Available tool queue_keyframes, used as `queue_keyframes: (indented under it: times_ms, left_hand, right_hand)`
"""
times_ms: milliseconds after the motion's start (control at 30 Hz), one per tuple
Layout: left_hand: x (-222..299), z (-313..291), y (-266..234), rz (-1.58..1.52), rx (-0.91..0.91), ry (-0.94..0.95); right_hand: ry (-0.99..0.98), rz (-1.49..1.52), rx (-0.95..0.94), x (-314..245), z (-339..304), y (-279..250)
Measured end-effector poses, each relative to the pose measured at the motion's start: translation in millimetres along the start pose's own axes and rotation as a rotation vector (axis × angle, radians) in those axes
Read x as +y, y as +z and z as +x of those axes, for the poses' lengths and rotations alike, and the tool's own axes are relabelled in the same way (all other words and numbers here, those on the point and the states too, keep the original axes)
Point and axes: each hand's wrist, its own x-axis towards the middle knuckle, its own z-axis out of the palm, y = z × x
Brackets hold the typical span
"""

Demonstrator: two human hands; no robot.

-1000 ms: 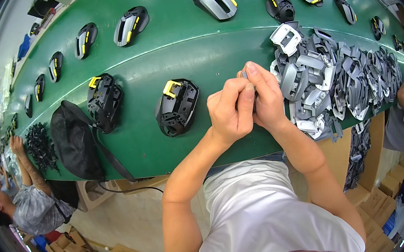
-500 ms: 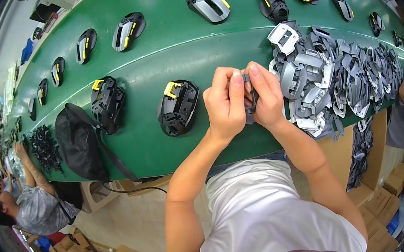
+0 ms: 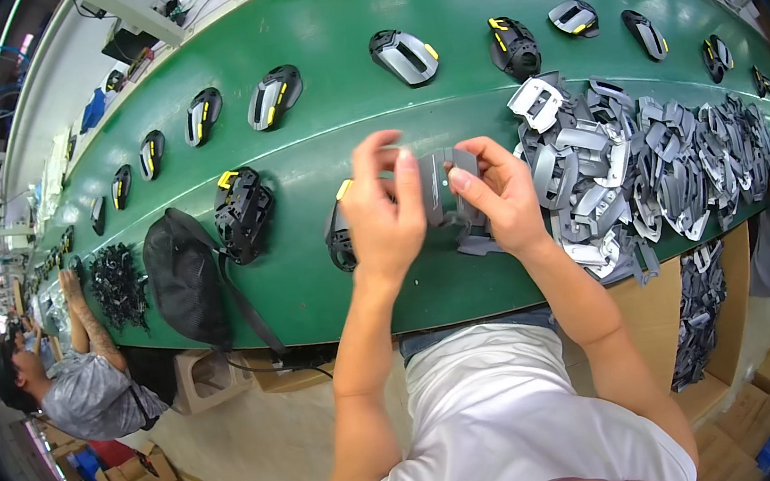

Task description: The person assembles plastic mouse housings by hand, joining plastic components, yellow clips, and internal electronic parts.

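Note:
A grey plastic cover is gripped in my right hand, with the thumb across its face and the fingers behind. Just left of the cover, my left hand is raised with its fingers loosely curled and apart; I see nothing in it. Behind that hand, a black mouse body with a yellow piece lies on the green table, largely hidden. Farther left is a second black mouse body with a yellow piece at its far end.
A heap of grey covers lies on the table at the right. Several computer mice, including one grey-and-black mouse, line the far side. At the left are a black mesh bag and a pile of small black parts. Co-workers sit at both sides.
My hands have drawn apart. The left moved left off the cover, while the right keeps it, its face now showing. The whole view has shifted slightly.

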Motion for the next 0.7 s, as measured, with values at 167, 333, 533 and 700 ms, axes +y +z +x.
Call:
queue_keyframes:
  times_ms: [167, 333, 533, 700]
  left_hand:
    - [-5.7, -13.6, -54.8, 0.734, -0.103, 0.092]
    - [-26.1, -36.1, -59.4, 0.785, -0.166, -0.065]
    - [-10.3, -24.9, -56.6, 0.608, -0.017, 0.180]
    - [14.0, -3.9, -28.6, 0.015, -0.198, 0.000]
  right_hand:
    - [-0.030, 0.048, 0.272, -14.0, 8.5, -13.4]
    - [-0.014, 0.072, 0.208, -21.4, 7.9, -17.5]
    - [-0.004, 0.109, 0.189, -15.4, 8.7, -15.1]
    - [-0.093, 0.109, 0.171, -22.6, 2.4, -16.1]
